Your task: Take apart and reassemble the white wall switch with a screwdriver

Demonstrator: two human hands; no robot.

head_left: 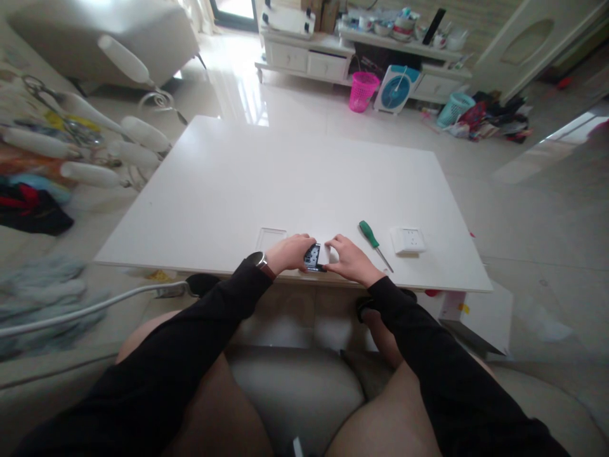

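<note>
Centrally, near the front edge of a white tabletop [304, 178], a small rectangular module [311, 256] with a black, pale-patterned face is held between two bare hands. Its left side is grasped by the left hand [289, 252], which is partly closed, with the fingertips brought against the module's edge. A white part [327, 254] at the module's right side is spanned by the right hand [351, 260]; this is held in a loose pinch, thumb toward the near end and forefinger toward the far end. Whether the white part is joined to the module cannot be told. A round-faced wristwatch [259, 259] is worn on the left wrist, and both arms are covered by black sleeves [209, 324]. Just beyond the left wrist, a thin, seemingly transparent rectangular plate [272, 238] is laid flat. To the right of the right hand, a green-handled screwdriver [370, 236] is laid obliquely, its tip directed toward the near edge. Farther right, a white wall socket [413, 240] is placed face up. Beyond the table, a pink basket [363, 93] and a blue-and-white fan [398, 90] are seen side by side.
</note>
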